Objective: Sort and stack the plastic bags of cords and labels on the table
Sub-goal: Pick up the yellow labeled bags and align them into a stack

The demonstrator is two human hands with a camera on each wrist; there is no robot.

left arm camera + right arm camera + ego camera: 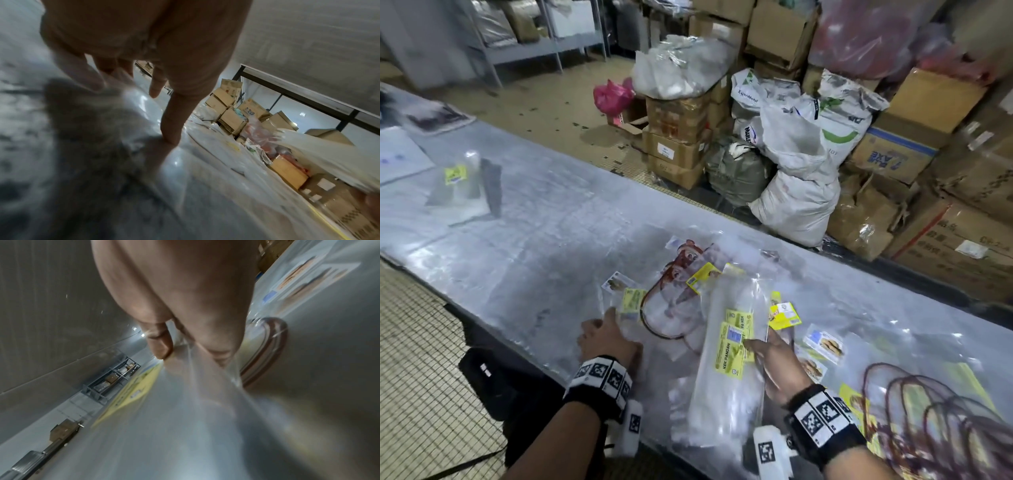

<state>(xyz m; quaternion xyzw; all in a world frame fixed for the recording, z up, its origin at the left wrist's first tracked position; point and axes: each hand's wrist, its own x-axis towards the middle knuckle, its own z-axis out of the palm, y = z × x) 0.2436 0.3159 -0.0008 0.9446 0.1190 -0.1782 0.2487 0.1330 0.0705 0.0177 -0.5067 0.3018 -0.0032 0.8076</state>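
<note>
A long clear bag (726, 394) with a yellow "KEK PANDAN" label (731, 353) lies near the table's front edge. My right hand (760, 346) pinches its right edge between thumb and finger; the right wrist view shows that hand (185, 350) on the bag (185, 402). My left hand (606, 337) lies on a smaller clear bag (625, 308), fingers straight (164, 113). Between the hands sits a bag holding a brown cord ring (671, 308). A bundle of brown cord loops (928, 411) lies at the right. A small stack of bags (462, 192) stands far left.
The grey plastic-covered table (544, 240) runs from far left to near right. Small bags with bread-picture labels (823, 342) lie right of my right hand. Cardboard boxes and white sacks (798, 154) crowd the floor beyond the far edge. A black object (493, 380) sits below the near edge.
</note>
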